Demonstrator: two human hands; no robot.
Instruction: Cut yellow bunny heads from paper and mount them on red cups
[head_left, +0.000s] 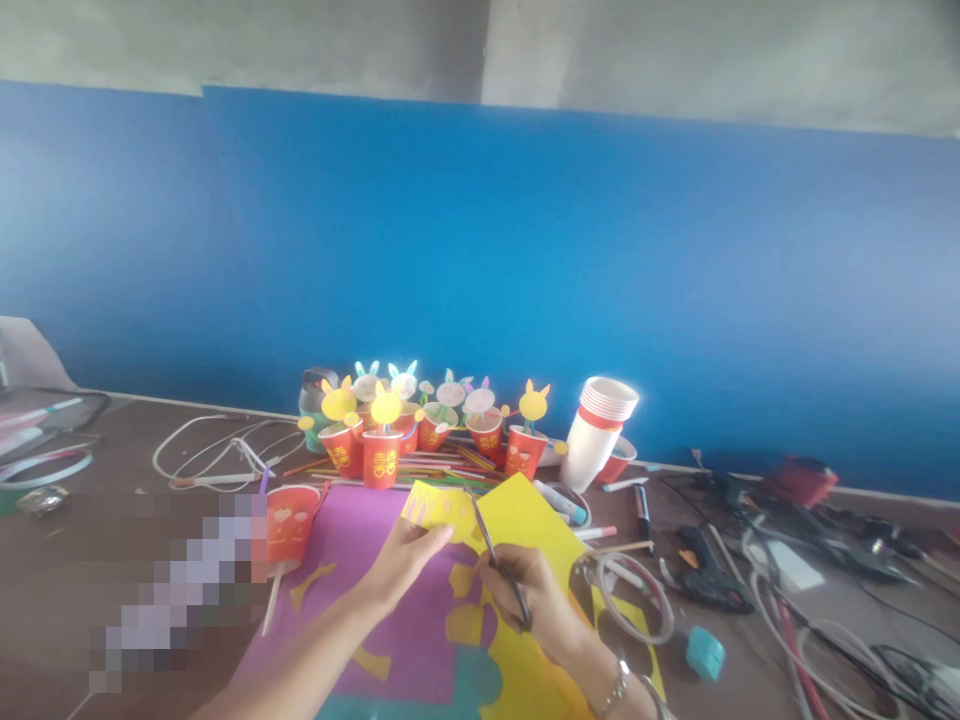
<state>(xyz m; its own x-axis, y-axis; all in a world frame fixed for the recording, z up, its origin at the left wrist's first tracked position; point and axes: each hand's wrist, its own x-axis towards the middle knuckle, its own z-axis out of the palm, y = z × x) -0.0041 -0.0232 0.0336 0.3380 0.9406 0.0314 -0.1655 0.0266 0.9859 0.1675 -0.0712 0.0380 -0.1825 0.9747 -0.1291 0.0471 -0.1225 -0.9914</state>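
My left hand (409,560) pinches a small piece of yellow paper (436,506) that has pinkish outlines drawn on it. In my right hand (541,592) is a pair of scissors (488,535) with dark handles, its blades pointing up and away at the right edge of that piece. Whether the blades touch the paper I cannot tell. Beneath my hands lie a purple sheet (352,540), a larger yellow sheet (525,520) and a teal sheet (474,680). Yellow offcuts (465,625) are scattered on the sheets.
Red paper cups (382,462) with paper animal heads stand at the back, near coloured sticks. Another red cup (288,525) stands at left. White stacked cups (598,430), a tape roll (637,600), a glue gun (709,570), a teal block (705,653) and cables lie right.
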